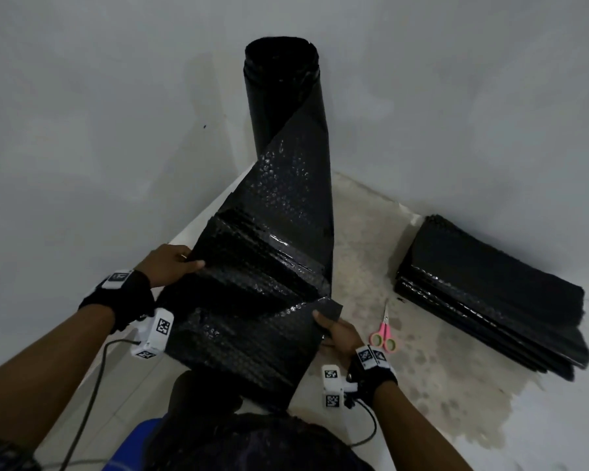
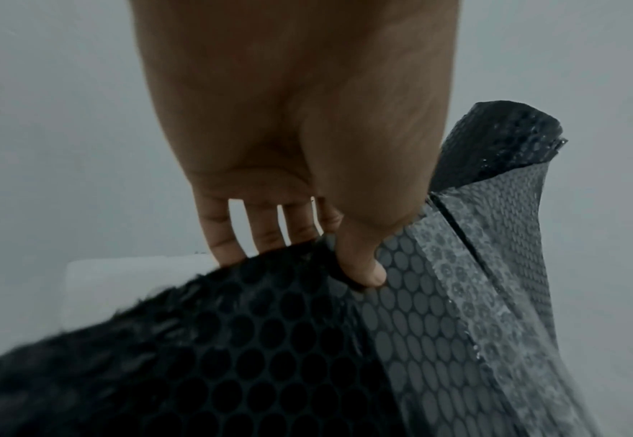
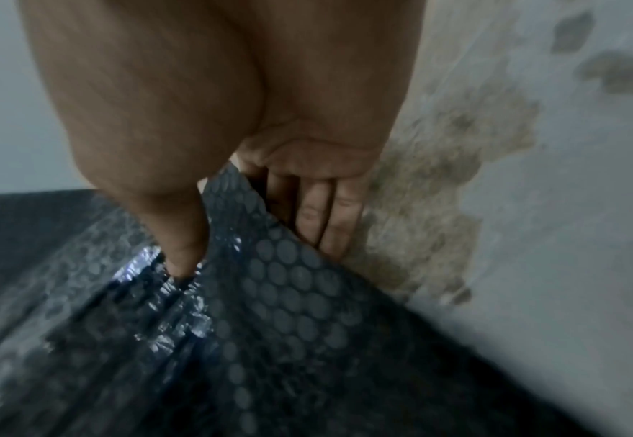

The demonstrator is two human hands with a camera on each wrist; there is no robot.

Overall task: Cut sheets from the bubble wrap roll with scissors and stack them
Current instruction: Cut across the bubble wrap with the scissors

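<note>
A tall black bubble wrap roll [image 1: 284, 107] stands in the room's corner, its loose end [image 1: 252, 300] drawn out toward me across the floor. My left hand [image 1: 174, 263] pinches the sheet's left edge [image 2: 269, 340], thumb on top and fingers behind. My right hand [image 1: 334, 329] pinches the right edge [image 3: 288, 281] near a folded-up corner, thumb on top, fingers underneath. Pink-handled scissors [image 1: 384, 331] lie on the floor just right of my right hand. A stack of cut black sheets [image 1: 490, 297] lies further right by the wall.
Grey walls [image 1: 82, 130] meet in a corner behind the roll. The floor [image 1: 456, 385] has a mottled beige patch under the scissors and stack. Cables [image 1: 92, 396] trail from both wrist cameras. My knees and clothing fill the bottom of the head view.
</note>
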